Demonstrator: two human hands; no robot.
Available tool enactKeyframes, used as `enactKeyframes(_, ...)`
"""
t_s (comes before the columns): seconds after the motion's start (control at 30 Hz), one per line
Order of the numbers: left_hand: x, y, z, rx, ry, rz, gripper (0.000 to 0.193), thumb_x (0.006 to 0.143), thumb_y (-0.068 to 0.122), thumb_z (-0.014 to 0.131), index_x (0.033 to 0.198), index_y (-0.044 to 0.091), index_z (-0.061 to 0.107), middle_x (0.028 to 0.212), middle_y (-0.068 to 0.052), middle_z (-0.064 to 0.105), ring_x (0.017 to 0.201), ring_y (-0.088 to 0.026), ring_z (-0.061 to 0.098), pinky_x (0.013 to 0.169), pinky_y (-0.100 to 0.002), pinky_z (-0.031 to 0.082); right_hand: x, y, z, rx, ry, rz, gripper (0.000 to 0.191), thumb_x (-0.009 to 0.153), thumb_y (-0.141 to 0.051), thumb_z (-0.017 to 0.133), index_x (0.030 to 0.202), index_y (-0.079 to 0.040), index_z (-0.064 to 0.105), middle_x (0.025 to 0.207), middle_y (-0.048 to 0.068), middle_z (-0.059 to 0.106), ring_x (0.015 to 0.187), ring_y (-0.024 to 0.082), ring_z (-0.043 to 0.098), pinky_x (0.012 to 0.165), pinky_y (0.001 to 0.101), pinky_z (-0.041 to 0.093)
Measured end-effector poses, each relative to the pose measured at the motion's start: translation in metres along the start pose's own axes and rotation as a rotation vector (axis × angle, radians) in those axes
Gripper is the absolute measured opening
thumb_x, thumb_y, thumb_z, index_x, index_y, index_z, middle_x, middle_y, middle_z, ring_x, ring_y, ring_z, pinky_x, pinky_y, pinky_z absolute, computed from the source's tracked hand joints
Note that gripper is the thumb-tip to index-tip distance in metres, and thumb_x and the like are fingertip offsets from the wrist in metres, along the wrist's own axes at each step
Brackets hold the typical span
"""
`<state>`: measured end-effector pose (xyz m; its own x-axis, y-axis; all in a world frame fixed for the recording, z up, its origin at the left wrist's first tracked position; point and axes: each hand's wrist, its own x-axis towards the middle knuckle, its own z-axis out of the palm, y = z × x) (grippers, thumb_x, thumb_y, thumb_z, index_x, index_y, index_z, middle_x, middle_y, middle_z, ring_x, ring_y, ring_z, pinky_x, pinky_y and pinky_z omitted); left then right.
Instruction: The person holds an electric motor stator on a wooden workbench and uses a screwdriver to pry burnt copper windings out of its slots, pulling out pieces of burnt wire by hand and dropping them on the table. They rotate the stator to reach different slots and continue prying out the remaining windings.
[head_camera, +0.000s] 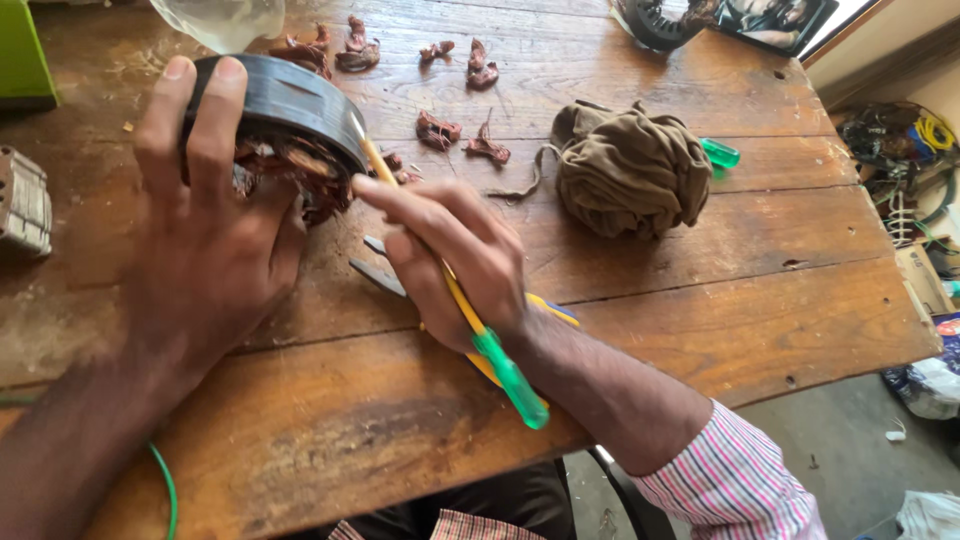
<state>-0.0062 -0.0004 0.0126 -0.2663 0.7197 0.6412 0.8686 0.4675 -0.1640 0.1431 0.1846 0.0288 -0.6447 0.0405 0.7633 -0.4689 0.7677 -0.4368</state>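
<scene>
My left hand (205, 230) grips a round dark metal motor stator (290, 100) tilted on its side on the wooden table (700, 290), with copper windings (300, 170) showing in its opening. My right hand (450, 255) holds a screwdriver (490, 350) with a yellow shaft and green handle. Its tip rests at the stator's rim, beside the windings. Under my right hand lie pliers (385, 275) with yellow handles, partly hidden.
Several cut clumps of copper wire (440, 130) lie scattered toward the far side. A bundled brown cloth (625, 170) sits right of centre with a green object (720, 153) behind it. A grey block (22, 205) stands at the left edge. Clutter fills the floor at right.
</scene>
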Motion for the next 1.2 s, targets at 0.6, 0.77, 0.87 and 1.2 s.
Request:
enactKeyframes(0.6,-0.005,-0.001,-0.017,-0.136,-0.001,-0.07,0.056,0.076,0.045,0.093,0.12,0.013,0.08,0.16,-0.014,0.023,0.144,-0.038,0.024,0.111,-0.06,0.045,0.01,-0.018,0.011,-0.127,-0.254,0.157,0.031,0.087,0.0,0.073,0.117,-0.001,0.07,0.098,0.014,0.076,0.087,0.021,0.078,0.078,0.0319,0.061)
enactKeyframes(0.77,-0.008,0.003,-0.012,-0.123,0.013,-0.116,0.056,0.075,0.044,0.093,0.118,0.01,0.08,0.161,-0.015,0.018,0.144,-0.04,0.022,0.117,-0.06,0.041,0.01,-0.016,0.019,-0.128,-0.215,0.245,0.02,0.093,-0.006,0.075,0.112,-0.002,0.068,0.096,0.012,0.077,0.091,0.017,0.079,0.08,0.0302,0.061)
enactKeyframes(0.87,-0.01,0.005,-0.008,-0.099,0.026,-0.138,0.054,0.078,0.045,0.094,0.116,0.01,0.08,0.162,-0.018,0.012,0.146,-0.042,0.02,0.123,-0.058,0.039,0.011,-0.015,0.022,-0.119,-0.196,0.272,0.017,0.096,-0.006,0.072,0.111,-0.002,0.068,0.095,0.012,0.077,0.09,0.016,0.079,0.081,0.0294,0.061)
enactKeyframes(1.2,-0.011,0.002,-0.002,-0.145,0.018,-0.176,0.054,0.08,0.042,0.091,0.124,0.013,0.08,0.161,-0.026,0.004,0.149,-0.045,0.019,0.125,-0.056,0.034,0.017,-0.013,0.024,-0.042,-0.217,0.369,0.014,0.1,-0.006,0.067,0.112,0.0,0.068,0.098,0.011,0.079,0.094,0.015,0.08,0.082,0.0286,0.061)
